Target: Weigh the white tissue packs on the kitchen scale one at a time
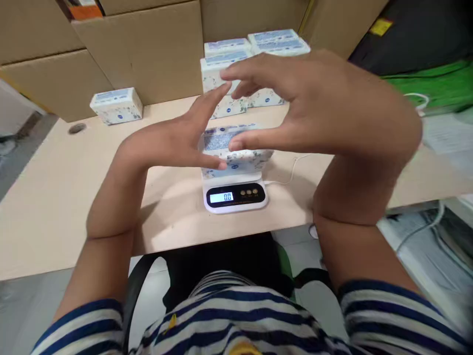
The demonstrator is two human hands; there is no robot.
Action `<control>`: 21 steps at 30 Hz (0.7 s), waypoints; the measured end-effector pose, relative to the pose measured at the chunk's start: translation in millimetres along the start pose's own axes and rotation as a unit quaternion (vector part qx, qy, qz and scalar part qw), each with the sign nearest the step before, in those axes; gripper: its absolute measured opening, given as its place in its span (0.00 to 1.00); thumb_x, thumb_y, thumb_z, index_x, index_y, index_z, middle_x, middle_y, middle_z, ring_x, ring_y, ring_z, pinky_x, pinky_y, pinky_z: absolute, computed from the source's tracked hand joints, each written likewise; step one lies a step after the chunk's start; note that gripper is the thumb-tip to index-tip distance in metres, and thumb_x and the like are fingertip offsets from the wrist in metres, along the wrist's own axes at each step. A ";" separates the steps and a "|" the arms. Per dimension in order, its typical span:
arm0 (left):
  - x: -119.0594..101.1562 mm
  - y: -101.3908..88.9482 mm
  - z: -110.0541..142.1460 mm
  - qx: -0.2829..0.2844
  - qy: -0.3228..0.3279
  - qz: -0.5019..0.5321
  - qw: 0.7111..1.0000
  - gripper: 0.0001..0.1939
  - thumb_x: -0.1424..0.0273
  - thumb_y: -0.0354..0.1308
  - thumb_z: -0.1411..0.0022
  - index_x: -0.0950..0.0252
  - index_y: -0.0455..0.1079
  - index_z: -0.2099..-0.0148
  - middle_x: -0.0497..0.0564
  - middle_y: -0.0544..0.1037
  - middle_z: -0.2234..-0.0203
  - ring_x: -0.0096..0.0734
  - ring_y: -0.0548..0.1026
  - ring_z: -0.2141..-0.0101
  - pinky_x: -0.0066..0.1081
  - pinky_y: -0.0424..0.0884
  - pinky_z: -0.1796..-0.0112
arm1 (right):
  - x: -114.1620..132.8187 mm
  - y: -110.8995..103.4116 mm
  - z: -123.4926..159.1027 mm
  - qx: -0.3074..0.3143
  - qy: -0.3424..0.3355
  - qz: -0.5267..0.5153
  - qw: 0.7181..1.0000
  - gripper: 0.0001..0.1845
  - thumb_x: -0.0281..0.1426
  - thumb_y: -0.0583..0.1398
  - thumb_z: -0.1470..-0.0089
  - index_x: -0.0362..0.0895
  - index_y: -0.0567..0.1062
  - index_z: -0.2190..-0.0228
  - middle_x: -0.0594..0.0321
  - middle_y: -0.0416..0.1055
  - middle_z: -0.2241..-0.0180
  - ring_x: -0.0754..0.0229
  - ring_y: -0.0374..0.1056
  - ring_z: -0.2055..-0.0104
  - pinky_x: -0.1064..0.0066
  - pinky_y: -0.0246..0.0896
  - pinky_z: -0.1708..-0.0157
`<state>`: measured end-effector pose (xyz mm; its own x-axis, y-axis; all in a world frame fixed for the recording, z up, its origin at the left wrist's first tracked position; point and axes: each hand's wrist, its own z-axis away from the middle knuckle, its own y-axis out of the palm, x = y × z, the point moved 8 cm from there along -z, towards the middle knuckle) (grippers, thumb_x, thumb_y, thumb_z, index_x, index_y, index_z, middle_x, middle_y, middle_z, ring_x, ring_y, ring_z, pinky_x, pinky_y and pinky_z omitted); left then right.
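A white tissue pack (236,155) with a floral print and blue text rests on a white digital kitchen scale (236,207). The scale's lit display (221,197) reads 0.0. My left hand (173,138) is at the pack's left side, fingers stretched and thumb apart. Over the pack's right side, my right hand (314,103) is open, its thumb and fingers spread wide. Both thumbs overlap the pack in view, though I cannot tell whether they touch it. My right fingers partly hide the stacked tissue packs (221,61) behind.
A lone tissue pack (117,107) stands back left near a round cable hole (77,128) in the wooden table (74,197). Cardboard boxes (144,54) wall the back. A white cable (291,172) runs right from the scale. A dark bag (414,34) lies at far right.
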<state>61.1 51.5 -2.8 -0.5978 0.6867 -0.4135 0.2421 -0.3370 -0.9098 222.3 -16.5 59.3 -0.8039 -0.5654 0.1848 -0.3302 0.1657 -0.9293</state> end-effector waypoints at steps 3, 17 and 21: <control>-4.1 0.8 -2.7 -0.005 0.018 0.003 1.000 0.73 0.38 0.73 0.44 0.39 0.27 0.13 0.44 0.42 0.14 0.72 0.46 0.16 0.58 0.56 0.21 | -5.4 -1.2 -3.5 -0.028 0.003 0.005 1.000 0.44 0.54 0.65 0.35 0.50 0.70 0.25 0.57 0.80 0.33 0.36 0.75 0.30 0.43 0.67 0.28; 33.3 10.0 -3.4 0.060 -0.160 -0.074 0.982 0.60 0.47 0.72 0.46 0.55 0.51 0.18 0.61 0.77 0.32 0.60 0.80 0.38 0.46 0.78 0.39 | -26.4 4.3 -7.7 -0.059 0.034 -0.035 0.997 0.42 0.55 0.61 0.36 0.50 0.75 0.28 0.55 0.83 0.35 0.34 0.80 0.35 0.41 0.77 0.36; 57.5 -42.2 35.7 -0.052 -0.220 -0.078 0.971 0.55 0.50 0.72 0.45 0.57 0.54 0.21 0.62 0.77 0.32 0.57 0.81 0.39 0.43 0.79 0.41 | -43.0 9.2 -9.2 -0.071 0.056 -0.032 0.995 0.42 0.60 0.60 0.36 0.50 0.78 0.31 0.51 0.83 0.36 0.30 0.82 0.37 0.37 0.78 0.39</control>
<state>-10.8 82.2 13.0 -0.8966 0.3740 -0.2370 0.1856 -0.1685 -0.9681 249.2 16.8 45.7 -0.8259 -0.4869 0.2842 -0.4430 0.2487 -0.8613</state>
